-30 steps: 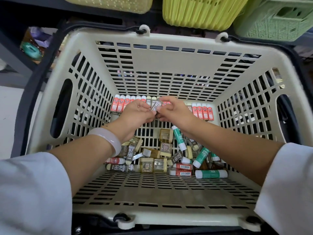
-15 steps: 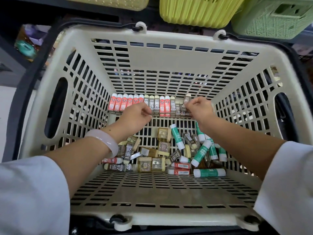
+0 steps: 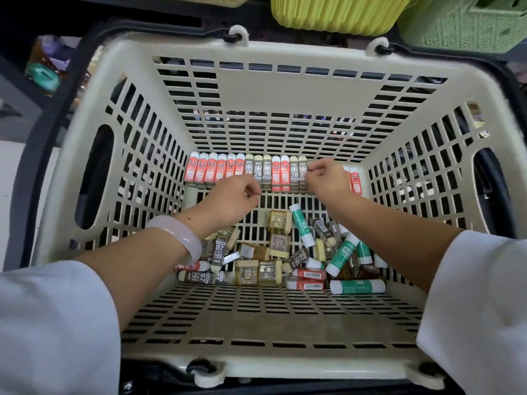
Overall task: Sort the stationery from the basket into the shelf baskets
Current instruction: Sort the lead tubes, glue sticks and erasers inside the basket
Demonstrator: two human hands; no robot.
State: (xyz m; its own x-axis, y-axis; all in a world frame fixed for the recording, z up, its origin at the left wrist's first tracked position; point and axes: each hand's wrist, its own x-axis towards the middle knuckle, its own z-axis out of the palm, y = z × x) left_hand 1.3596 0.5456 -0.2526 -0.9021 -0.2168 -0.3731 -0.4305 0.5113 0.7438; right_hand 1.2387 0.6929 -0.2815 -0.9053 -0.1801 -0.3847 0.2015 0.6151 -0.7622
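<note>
1. Nearest the camera, two white sleeves (image 3: 54, 323) frame the view, both forearms reaching down into a cream slotted plastic basket (image 3: 285, 89) with black handles folded at its rim.
2. A pale, translucent bangle (image 3: 182, 238) circles the left wrist.
3. At the basket's near edge, on its floor, lies a loose heap of stationery: brown-sleeved erasers marked 2B (image 3: 204, 277), small cream and amber pencil sharpeners (image 3: 246, 272), red-wrapped erasers with barcodes (image 3: 309, 273) and white-and-green glue sticks (image 3: 358, 286), one stick (image 3: 299, 223) lying tilted towards the middle of the floor.
4. The left hand (image 3: 231, 201) hovers above the middle of the floor, its fingers curled inward with the tips pinched together; whether they hold anything cannot be told.
5. The right hand (image 3: 325, 178) is at the far edge of the floor, its fingers bent and their tips touching the top of a brown 2B eraser (image 3: 302, 173) in the row; whether they pinch it cannot be told.
6. Along the foot of the far wall stands an upright row of erasers (image 3: 245, 172), red ones at the left end, brown and red mixed in the middle, two more red ones (image 3: 355, 181) beyond the right hand.
7. Beyond the basket's far rim, a yellow ribbed basket (image 3: 336, 12) and a green lattice basket (image 3: 467, 21) sit on the shelf.
</note>
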